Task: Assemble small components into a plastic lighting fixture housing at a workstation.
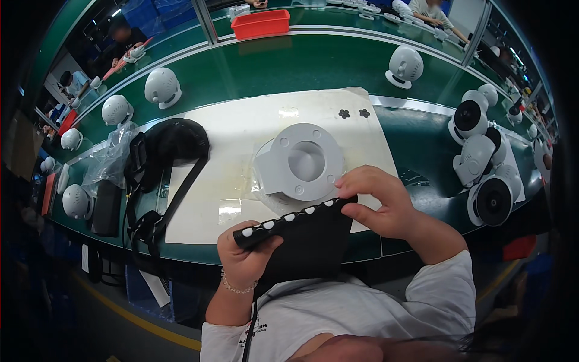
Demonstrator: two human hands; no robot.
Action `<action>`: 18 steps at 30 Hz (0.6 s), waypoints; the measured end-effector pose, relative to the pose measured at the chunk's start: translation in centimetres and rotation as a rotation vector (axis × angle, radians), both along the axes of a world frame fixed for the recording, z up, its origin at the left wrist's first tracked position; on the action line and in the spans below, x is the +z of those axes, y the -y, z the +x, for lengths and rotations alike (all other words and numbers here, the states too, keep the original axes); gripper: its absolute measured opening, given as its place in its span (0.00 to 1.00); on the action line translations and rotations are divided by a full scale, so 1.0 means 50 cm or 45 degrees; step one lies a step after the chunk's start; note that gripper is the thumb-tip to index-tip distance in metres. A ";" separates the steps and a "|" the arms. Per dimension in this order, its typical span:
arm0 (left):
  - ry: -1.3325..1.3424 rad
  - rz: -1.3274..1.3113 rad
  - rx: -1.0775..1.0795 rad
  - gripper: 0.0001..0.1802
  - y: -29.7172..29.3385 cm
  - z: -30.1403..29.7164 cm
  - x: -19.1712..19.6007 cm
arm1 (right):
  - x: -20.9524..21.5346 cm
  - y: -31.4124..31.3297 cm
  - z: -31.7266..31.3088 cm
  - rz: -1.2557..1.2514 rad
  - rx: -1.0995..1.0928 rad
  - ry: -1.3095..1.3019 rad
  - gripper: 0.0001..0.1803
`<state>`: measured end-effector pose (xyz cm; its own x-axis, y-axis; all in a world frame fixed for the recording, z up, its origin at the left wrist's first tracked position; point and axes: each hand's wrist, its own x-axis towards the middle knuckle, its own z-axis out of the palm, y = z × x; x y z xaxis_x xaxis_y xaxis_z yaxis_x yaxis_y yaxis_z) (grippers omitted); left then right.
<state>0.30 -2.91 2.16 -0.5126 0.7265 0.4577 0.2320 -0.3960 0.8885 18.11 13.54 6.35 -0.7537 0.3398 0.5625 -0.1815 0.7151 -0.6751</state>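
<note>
My left hand [244, 256] is closed round the left end of a black sheet [313, 244], whose bent upper edge carries a row of white round spots. At the sheet's upper right corner, my right hand [386, 202] pinches with thumb and forefinger; anything small between the fingertips cannot be made out. Just beyond the sheet lies a white round housing [278, 160] with a ring-shaped base facing up, a wide central hollow and several small round recesses. It rests on clear plastic on a cream board [205, 205]. Two black flower-shaped pads [344, 113] sit near the board's far right corner.
Black headgear with straps [181, 142] lies on the board's left side, next to clear plastic bags [111, 157]. White fan-like units [494, 199] cluster at right; others [163, 87] stand along the green bench [289, 66]. Beyond are a red bin [260, 24] and other people.
</note>
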 end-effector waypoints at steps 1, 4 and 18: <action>0.001 -0.002 -0.002 0.08 0.000 0.000 0.000 | 0.001 -0.001 -0.001 -0.002 -0.002 0.001 0.09; 0.010 -0.029 0.010 0.08 -0.001 0.004 0.000 | 0.003 -0.001 -0.001 0.307 -0.065 -0.173 0.07; -0.244 -0.029 0.018 0.10 -0.011 -0.004 0.003 | 0.025 0.023 -0.039 0.273 0.015 -0.142 0.19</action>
